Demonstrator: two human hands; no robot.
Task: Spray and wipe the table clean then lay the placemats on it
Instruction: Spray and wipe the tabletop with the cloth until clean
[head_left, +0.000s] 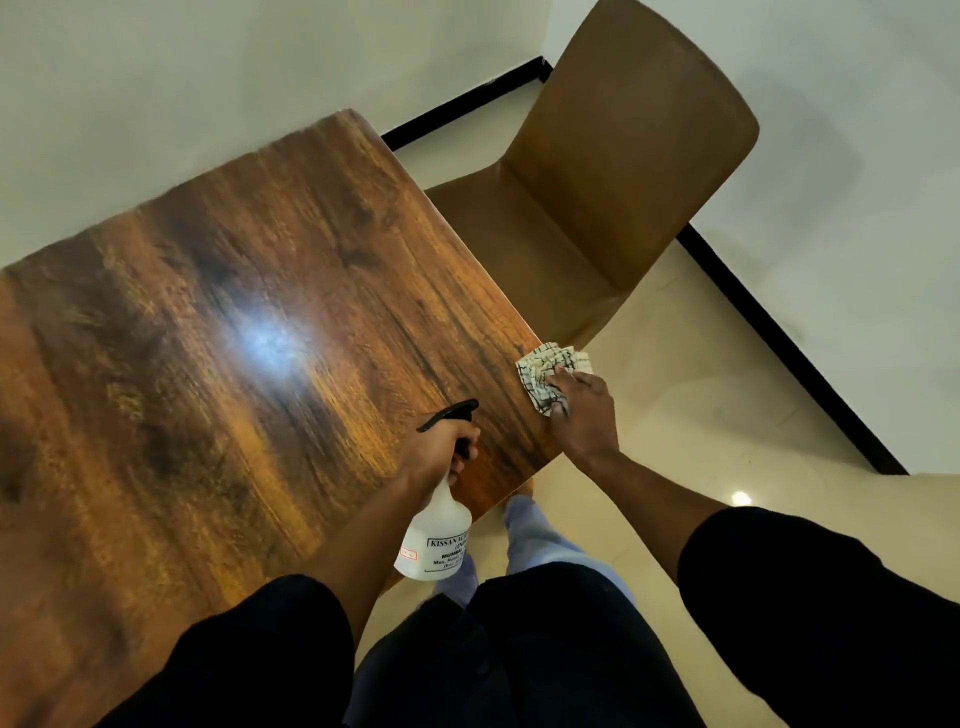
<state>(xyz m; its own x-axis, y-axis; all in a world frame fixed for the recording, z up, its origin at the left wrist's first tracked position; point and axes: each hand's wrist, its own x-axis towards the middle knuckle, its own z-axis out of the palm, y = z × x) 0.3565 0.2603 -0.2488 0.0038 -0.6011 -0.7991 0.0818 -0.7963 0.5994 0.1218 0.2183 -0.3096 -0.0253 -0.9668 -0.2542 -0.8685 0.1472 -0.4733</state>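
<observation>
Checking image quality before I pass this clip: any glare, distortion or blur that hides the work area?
Head view: a bright glare patch sits mid table; wide-angle bending curves the table edges and wall skirting; left hand gripping the spray bottle and right hand on the cloth read clearly, slightly soft.

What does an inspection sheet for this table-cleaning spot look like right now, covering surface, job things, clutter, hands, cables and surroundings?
Surface: wooden table, dark grain, glossy, with a bright light reflection near its middle.
Job's things: white spray bottle with black trigger head, held at the near table edge; checked cloth on the table's right edge. No placemats seen.
Clutter: nothing seen.
Hands: left hand grips the spray bottle's neck; right hand presses on the cloth, whether its fingers grip it cannot be told.
Cables: nothing seen.
Surroundings: brown chair beside the table's right edge; cream tiled floor; white wall with black skirting.
</observation>
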